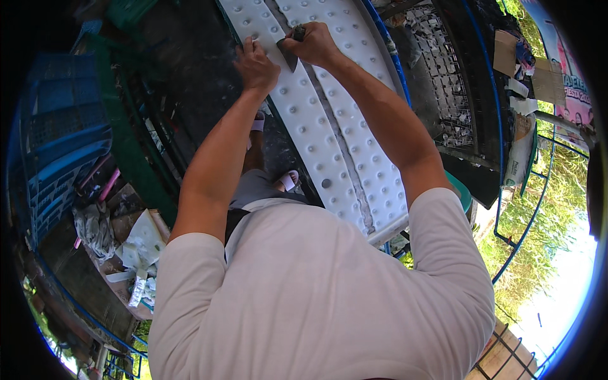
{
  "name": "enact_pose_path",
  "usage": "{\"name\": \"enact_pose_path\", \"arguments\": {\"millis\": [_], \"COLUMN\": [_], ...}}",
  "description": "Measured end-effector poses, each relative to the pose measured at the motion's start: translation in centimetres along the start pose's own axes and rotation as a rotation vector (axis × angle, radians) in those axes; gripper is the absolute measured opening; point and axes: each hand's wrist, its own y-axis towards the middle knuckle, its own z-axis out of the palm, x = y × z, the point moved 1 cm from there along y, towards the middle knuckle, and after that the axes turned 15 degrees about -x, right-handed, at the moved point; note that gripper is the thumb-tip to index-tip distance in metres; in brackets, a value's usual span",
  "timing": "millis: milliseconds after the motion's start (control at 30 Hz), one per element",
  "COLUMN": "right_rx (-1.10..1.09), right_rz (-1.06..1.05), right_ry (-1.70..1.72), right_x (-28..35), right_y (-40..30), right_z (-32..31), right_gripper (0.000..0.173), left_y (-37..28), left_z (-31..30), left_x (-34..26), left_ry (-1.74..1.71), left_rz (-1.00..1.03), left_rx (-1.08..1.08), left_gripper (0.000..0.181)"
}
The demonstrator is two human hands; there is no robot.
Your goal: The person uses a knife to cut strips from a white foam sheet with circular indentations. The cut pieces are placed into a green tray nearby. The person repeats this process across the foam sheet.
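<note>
A long white slab lies before me in two strips, a left strip (306, 123) and a right strip (354, 118), both covered with rows of small round dimples. A rough grey gap (342, 147) runs between them. My right hand (316, 45) grips a knife (289, 56) by its dark handle. Its broad, pointed blade lies over the left strip, close to the gap; whether it cuts in, I cannot tell. My left hand (257, 66) rests on the left strip's outer edge, fingers spread and holding nothing. A dark round spot (326, 183) marks the left strip near my body.
Blue plastic crates (66, 142) are stacked at the left, above a box of white scraps (140, 242). A blue metal rail (387, 42) borders the slab's right side. Beyond it stands a rack with a wire grid (446, 71). A green rounded edge (458, 190) shows by my right elbow.
</note>
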Motion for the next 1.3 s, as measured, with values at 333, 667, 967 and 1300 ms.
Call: {"name": "enact_pose_path", "arguments": {"millis": [333,667,967,1300], "right_rx": [0.016,0.03,0.043,0.08], "right_rz": [0.095,0.143,0.185,0.208], "right_ry": [0.015,0.039,0.032,-0.037], "right_x": [1.1,0.8,1.7,1.3], "right_y": [-7.3,-15.0,-21.0,-26.0], "right_z": [-3.8,-7.8,-10.5,-12.7], "right_gripper": [0.026,0.02,0.021,0.024], "left_y": [0.4,0.3,0.9,1.3], "left_z": [1.6,1.2,1.9,1.6], "left_x": [1.2,0.4,1.2,1.1], "left_ry": [0.015,0.076,0.083,0.136], "left_rz": [0.063,0.046,0.031,0.021], "left_rx": [-0.009,-0.011,0.034,0.1], "left_gripper": [0.068,0.06,0.066,0.073]}}
